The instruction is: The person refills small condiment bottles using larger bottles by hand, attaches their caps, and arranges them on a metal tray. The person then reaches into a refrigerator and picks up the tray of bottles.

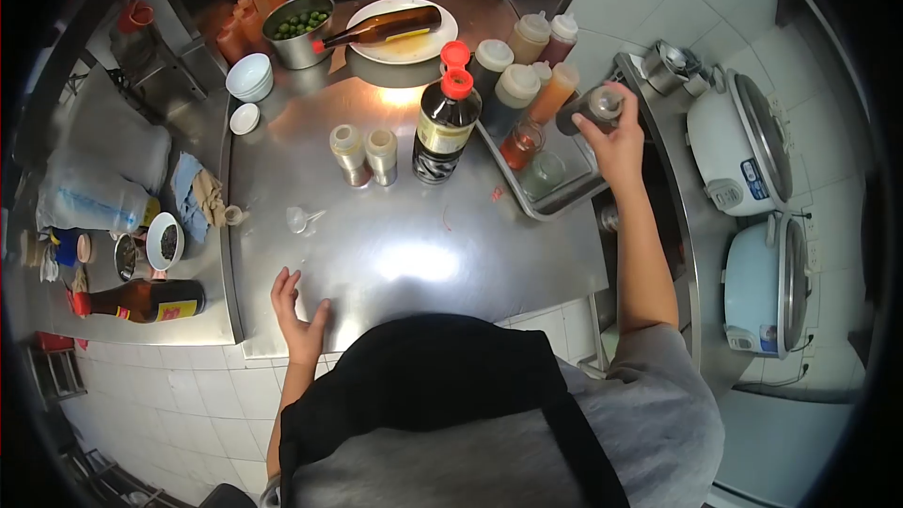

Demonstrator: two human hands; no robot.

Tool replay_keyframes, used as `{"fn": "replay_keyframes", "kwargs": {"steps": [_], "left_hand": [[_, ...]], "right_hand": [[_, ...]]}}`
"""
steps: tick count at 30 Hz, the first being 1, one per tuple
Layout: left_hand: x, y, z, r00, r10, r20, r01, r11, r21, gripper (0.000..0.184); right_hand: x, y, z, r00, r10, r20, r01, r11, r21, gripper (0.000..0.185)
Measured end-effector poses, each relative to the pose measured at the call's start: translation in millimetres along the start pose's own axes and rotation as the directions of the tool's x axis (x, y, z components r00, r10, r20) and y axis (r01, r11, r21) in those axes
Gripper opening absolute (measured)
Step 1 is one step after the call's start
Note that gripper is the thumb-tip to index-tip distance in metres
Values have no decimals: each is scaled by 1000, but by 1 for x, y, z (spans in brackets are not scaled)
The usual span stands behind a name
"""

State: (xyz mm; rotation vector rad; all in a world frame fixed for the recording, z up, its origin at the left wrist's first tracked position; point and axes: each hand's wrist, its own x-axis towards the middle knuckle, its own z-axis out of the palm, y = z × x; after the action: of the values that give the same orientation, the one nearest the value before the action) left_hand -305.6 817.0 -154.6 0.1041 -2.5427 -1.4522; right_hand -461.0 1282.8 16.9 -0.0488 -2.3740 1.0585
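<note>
My right hand (616,132) is closed on a dark squeeze bottle (585,109) with a pale top, above the right side of a metal tray (541,207). In that tray stand several squeeze bottles, among them an orange one (555,94), plus a jar with red contents (520,147) and a greenish glass jar (543,173). My left hand (300,315) is open, fingers apart, over the front edge of the steel table (376,254), holding nothing. Left of the tray stands a large dark sauce bottle (442,132) with a red cap, and beside it two small shakers (364,156).
A steel pot of green fruit (299,28) and an oval plate (404,55) bearing a brown bottle are at the back. White bowls (249,77) stand back left. Another bottle (141,301) lies on the left counter. Two rice cookers (738,146) stand at right.
</note>
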Motion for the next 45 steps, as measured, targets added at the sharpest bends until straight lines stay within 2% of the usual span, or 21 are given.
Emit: {"fn": "replay_keyframes", "kwargs": {"steps": [2, 4, 8, 10, 14, 16, 17, 19, 21, 22, 24, 26, 28, 30, 32, 35, 37, 40, 42, 43, 45], "left_hand": [[5, -2, 0, 1000, 1, -25, 0, 1000, 30, 60], [7, 3, 2, 998, -14, -56, 15, 999, 30, 56], [3, 3, 5, 997, -34, -76, 37, 999, 38, 57], [-2, 4, 6, 995, -64, -80, 67, 997, 33, 58], [-24, 12, 13, 986, -115, -118, 117, 993, 7, 69], [-36, 14, 17, 976, -164, -146, 159, 986, -46, 71], [-41, 16, 21, 969, -145, -199, 139, 989, -43, 50], [-50, -9, 21, 973, -116, -198, 112, 993, -30, 33], [-49, -3, 30, 967, -69, -244, 62, 997, -36, 4], [-47, 0, 36, 985, 25, -173, -17, 999, 49, 4], [-34, 6, 45, 978, 210, -11, -204, 959, 196, 7], [-18, 15, 77, 935, 331, 123, -348, 923, 165, 13], [-13, 29, 118, 838, 460, 294, -498, 864, 70, 13], [-12, 56, 166, 660, 608, 441, -657, 752, -54, 14], [-24, 103, 213, 594, 615, 518, -623, 759, -187, 26], [-43, 136, 279, 608, 562, 561, -569, 801, -185, 41], [-53, 149, 323, 686, 431, 586, -472, 877, -92, 52], [-54, 184, 380, 743, 341, 575, -522, 834, 180, 62], [-54, 212, 430, 845, 187, 501, -419, 814, 402, 80], [-56, 220, 442, 864, 129, 487, -383, 795, 470, 83], [-55, 228, 454, 868, 65, 493, -378, 730, 569, 86]], "right_hand": [[19, 50, 16, 999, -38, -1, 38, 991, -125, 63], [26, 90, 40, 998, 32, 58, -30, 998, -46, 62], [31, 132, 82, 990, 96, 105, -82, 988, -133, 63], [31, 130, 92, 976, 188, 112, -168, 972, -161, 68], [32, 125, 84, 977, 136, 167, -129, 990, -49, 77], [25, 119, 71, 989, 78, 126, -68, 994, -83, 67], [17, 121, 62, 997, 39, 72, -36, 998, -43, 59], [-5, 126, 38, 998, -39, -41, 40, 999, 23, 43], [-42, 129, -8, 983, -76, -170, 66, 996, -64, 27], [-64, 130, -35, 968, -99, -231, 75, 991, -112, 20], [-113, 137, -89, 932, -13, -363, -59, 981, -185, 18], [-170, 149, -144, 856, 404, -321, -474, 862, -179, 21], [-224, 163, -184, 712, 664, -228, -702, 677, -223, 22], [-313, 255, -220, 743, 667, 53, -459, 566, -684, 28], [-339, 257, -246, 164, 923, 348, -613, 372, -697, 45], [-379, 316, -254, 14, 950, 312, -686, 236, -688, 74], [-370, 350, -253, -6, 971, 241, -825, 132, -550, 85], [-362, 472, -213, 117, 933, 339, -847, 272, -457, 105], [-323, 564, -155, 146, 882, 449, -788, 378, -486, 112], [-304, 587, -136, 80, 888, 454, -758, 350, -551, 112], [-291, 651, -97, 138, 886, 443, -815, 356, -457, 112]]}}
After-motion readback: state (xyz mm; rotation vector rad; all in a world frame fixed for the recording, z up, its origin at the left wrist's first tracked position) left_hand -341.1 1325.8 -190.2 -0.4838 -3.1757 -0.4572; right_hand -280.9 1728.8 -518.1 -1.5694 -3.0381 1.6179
